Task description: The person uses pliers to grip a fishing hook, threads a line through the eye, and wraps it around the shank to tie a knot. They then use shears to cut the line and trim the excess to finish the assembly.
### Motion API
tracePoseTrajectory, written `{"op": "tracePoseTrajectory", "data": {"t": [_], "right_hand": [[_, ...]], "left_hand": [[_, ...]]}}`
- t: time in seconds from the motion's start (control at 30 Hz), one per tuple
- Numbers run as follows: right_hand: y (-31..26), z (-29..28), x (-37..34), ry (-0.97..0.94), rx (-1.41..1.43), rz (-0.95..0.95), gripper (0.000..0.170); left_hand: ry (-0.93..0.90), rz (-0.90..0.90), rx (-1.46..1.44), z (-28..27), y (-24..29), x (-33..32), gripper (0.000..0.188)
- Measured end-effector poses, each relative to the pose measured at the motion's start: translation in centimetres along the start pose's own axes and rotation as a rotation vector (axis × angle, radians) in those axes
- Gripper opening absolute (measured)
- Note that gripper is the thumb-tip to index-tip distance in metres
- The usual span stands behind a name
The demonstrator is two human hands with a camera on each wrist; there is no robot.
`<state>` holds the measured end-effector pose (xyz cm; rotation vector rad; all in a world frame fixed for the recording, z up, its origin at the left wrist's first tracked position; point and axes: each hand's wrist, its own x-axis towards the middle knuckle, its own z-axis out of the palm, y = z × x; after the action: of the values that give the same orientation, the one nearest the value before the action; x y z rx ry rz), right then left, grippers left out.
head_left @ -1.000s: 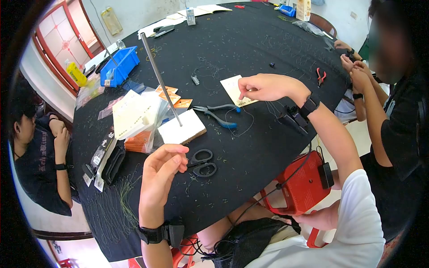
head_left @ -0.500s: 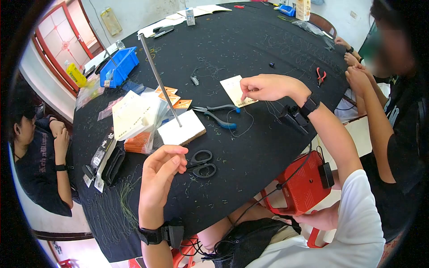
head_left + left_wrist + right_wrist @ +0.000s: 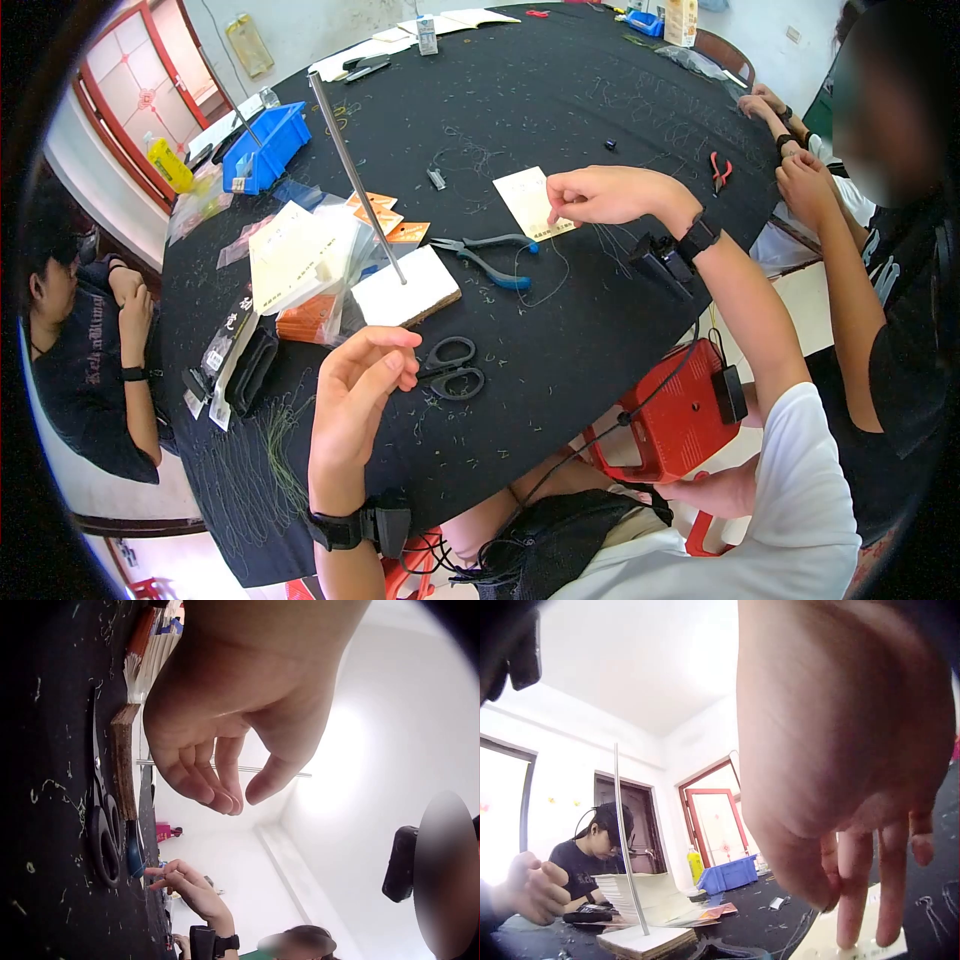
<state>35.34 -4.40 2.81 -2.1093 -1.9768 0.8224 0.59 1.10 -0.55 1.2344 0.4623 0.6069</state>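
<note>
In the head view my left hand [image 3: 362, 400] is raised near the black scissors [image 3: 453, 368], fingers loosely bent. The left wrist view shows a gap between its thumb and fingertips and nothing held. My right hand [image 3: 615, 195] hovers over the printed cream card [image 3: 524, 196], thumb against a finger, pinching what looks like a thin thread [image 3: 567, 268] that loops beside the blue-handled pliers [image 3: 495, 268]. The thread's end at the fingertips is hard to see. A metal rod [image 3: 358, 180] rises from a white-topped block [image 3: 408, 288] between the hands.
Card stacks [image 3: 290, 258], orange packets and a black package [image 3: 240, 355] lie left of the block. Beyond stands a blue bin [image 3: 266, 150]. Loose threads [image 3: 285, 455] lie at the near left, red pliers [image 3: 720, 173] at the right. People sit on both sides.
My right hand has shifted slightly right over the card, and the thread loop has drawn a little the same way. My left hand stays nearly still. The person at the right has moved their arms.
</note>
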Motion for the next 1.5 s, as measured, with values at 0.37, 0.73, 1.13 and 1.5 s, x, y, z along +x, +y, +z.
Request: {"op": "tracePoseTrajectory", "data": {"t": [0.37,0.73,1.13,1.5], "right_hand": [[-0.3,-0.6,-0.7,0.016,0.053,0.015,0.011],[1.0,-0.4,-0.9,0.039,0.097,0.043,0.013],[-0.1,-5.1,-5.9,0.143,0.192,-0.094,0.013],[0.4,-4.3,-4.2,-0.294,-0.017,0.059,0.01]], "left_hand": [[0.007,-0.003,0.006,-0.1,0.0,0.0,0.018],[0.008,-0.01,0.0,-0.1,0.0,-0.1,0.017],[0.02,-0.003,0.01,0.1,0.2,-0.1,0.017],[0.024,-0.016,0.017,0.1,0.0,0.0,0.018]]}}
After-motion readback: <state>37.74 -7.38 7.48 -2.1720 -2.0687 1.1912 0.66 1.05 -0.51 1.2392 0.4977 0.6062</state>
